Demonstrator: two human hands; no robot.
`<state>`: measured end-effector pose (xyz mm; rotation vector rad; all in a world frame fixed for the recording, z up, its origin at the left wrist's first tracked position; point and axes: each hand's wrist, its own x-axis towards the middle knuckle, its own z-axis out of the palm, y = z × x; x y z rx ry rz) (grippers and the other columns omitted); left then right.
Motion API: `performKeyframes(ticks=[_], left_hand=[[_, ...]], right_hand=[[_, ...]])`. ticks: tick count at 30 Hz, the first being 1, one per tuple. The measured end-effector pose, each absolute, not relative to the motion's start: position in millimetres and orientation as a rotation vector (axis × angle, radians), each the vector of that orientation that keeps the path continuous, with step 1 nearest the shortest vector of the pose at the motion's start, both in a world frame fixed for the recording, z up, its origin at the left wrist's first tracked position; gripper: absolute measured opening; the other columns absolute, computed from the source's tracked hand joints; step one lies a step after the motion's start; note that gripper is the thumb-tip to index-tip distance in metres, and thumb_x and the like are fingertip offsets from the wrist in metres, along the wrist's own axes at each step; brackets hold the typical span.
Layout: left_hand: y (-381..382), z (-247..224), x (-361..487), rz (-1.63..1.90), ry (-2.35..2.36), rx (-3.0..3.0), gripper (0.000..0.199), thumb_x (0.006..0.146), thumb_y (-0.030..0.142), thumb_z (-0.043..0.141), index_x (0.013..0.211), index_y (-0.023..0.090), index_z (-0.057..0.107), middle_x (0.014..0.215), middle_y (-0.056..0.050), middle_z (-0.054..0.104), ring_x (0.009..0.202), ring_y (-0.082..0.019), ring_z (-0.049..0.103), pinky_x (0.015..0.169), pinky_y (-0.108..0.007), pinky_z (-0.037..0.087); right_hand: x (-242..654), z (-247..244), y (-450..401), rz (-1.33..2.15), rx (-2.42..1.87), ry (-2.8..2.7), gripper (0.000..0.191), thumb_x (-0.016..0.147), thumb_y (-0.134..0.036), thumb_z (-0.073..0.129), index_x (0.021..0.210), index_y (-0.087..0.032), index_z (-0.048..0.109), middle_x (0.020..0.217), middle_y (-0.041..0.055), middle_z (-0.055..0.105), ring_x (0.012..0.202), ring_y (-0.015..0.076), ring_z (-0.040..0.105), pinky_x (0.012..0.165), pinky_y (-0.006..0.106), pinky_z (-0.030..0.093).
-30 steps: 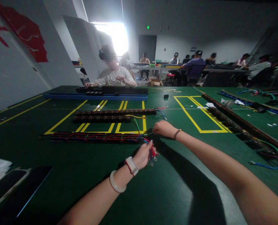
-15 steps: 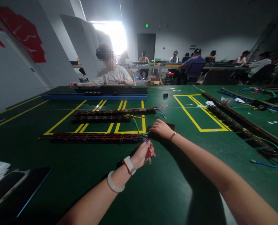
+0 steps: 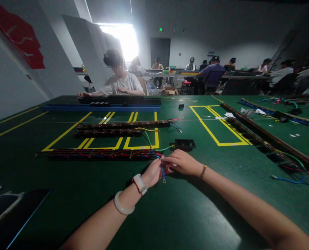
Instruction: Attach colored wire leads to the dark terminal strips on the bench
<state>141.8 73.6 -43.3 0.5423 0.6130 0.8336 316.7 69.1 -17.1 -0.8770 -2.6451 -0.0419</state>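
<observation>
My left hand (image 3: 152,172) is closed around several wires at the right end of a long dark strip assembly (image 3: 102,155) laced with red and blue wires. A blue wire (image 3: 163,172) with a ring terminal hangs below its fingers. My right hand (image 3: 187,163) has come against the left fingertips, its fingers pinched on a red wire (image 3: 171,164) whose ring terminal pokes out beneath them. From the same bundle a green wire (image 3: 166,148) runs to a small black rectangular frame (image 3: 185,144) lying just beyond my right hand.
Two shorter strips (image 3: 123,125) lie farther back over yellow tape lines. A blue-based rail (image 3: 102,108) stands before a seated person (image 3: 123,81). Long strips (image 3: 264,133) with loose wires and paper scraps occupy the right side. A dark flat panel (image 3: 29,215) lies at near left.
My right hand has moved from the black frame and green wire back toward my left hand, uncovering the frame. The blue wire now hangs down below my left fingers. The view has shifted slightly.
</observation>
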Motion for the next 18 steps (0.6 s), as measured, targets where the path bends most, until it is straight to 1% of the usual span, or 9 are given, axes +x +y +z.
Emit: performKeyframes(ticks=[2,4,6,8,9,11,14,16,18], left_hand=[[72,-44,142,0.822,0.640,0.514,0.017,0.092,0.023,0.041,0.086,0.010,0.050,0.065,-0.004,0.055,0.056,-0.011,0.055,0.066,-0.029,0.050],[70,-45,143,0.850,0.699,0.489,0.018,0.093,0.024,0.040,0.086,0.011,0.049,0.063,-0.003,0.054,0.055,-0.012,0.055,0.069,-0.032,0.051],[68,-45,143,0.893,0.740,0.508,0.015,0.092,0.024,0.042,0.085,0.011,0.047,0.064,-0.002,0.053,0.056,-0.012,0.056,0.072,-0.033,0.051],[67,-46,144,0.904,0.736,0.564,0.015,0.092,0.024,0.042,0.084,0.011,0.046,0.064,-0.002,0.053,0.057,-0.012,0.057,0.074,-0.035,0.051],[67,-46,144,0.898,0.729,0.591,0.016,0.092,0.024,0.042,0.084,0.012,0.046,0.064,-0.002,0.053,0.056,-0.012,0.057,0.074,-0.035,0.051],[68,-47,144,0.901,0.734,0.612,0.012,0.091,0.021,0.042,0.084,0.012,0.046,0.064,-0.002,0.053,0.055,-0.011,0.055,0.073,-0.036,0.052],[69,-49,143,0.936,0.744,0.559,0.005,0.088,0.016,0.046,0.085,0.013,0.047,0.066,-0.001,0.053,0.055,-0.010,0.053,0.068,-0.035,0.052],[69,-51,142,0.947,0.701,0.534,0.006,0.085,0.017,0.052,0.085,0.012,0.049,0.066,-0.001,0.053,0.057,-0.011,0.054,0.065,-0.034,0.051],[69,-53,141,0.954,0.656,0.531,0.009,0.081,0.017,0.057,0.087,0.013,0.052,0.072,-0.003,0.057,0.065,-0.014,0.057,0.067,-0.032,0.051]], right_hand=[[314,-23,71,0.122,-0.951,-2.494,0.031,0.095,-0.030,0.038,0.113,-0.016,0.059,0.095,0.0082,0.060,0.086,0.0161,0.050,0.080,0.030,0.037],[312,-28,77,0.307,-1.061,-2.261,0.034,0.097,-0.033,0.034,0.103,-0.014,0.061,0.091,0.0073,0.060,0.085,0.0145,0.052,0.080,0.028,0.038],[308,-26,87,0.456,-1.188,-2.063,0.040,0.098,-0.037,0.029,0.097,-0.013,0.060,0.081,0.0053,0.059,0.076,0.0125,0.053,0.074,0.025,0.039],[300,-16,98,0.499,-1.336,-1.980,0.045,0.098,-0.041,0.026,0.088,-0.012,0.059,0.071,0.0033,0.056,0.066,0.0116,0.052,0.066,0.023,0.038],[293,-9,104,0.473,-1.416,-1.982,0.046,0.098,-0.042,0.025,0.084,-0.013,0.058,0.069,0.0032,0.056,0.065,0.0119,0.052,0.064,0.023,0.037],[276,8,115,0.358,-1.562,-2.064,0.045,0.098,-0.040,0.025,0.081,-0.014,0.057,0.074,0.0051,0.059,0.070,0.0136,0.055,0.066,0.024,0.037],[241,30,127,0.071,-1.765,-2.252,0.042,0.098,-0.038,0.023,0.090,-0.013,0.056,0.082,0.0101,0.062,0.074,0.0184,0.059,0.063,0.027,0.037],[215,35,130,-0.112,-1.794,-2.361,0.037,0.097,-0.030,0.023,0.097,-0.012,0.054,0.083,0.0134,0.062,0.076,0.0217,0.061,0.063,0.030,0.039],[193,32,130,-0.227,-1.763,-2.422,0.028,0.093,-0.019,0.029,0.096,-0.008,0.054,0.080,0.0151,0.061,0.075,0.0244,0.061,0.063,0.032,0.039]])
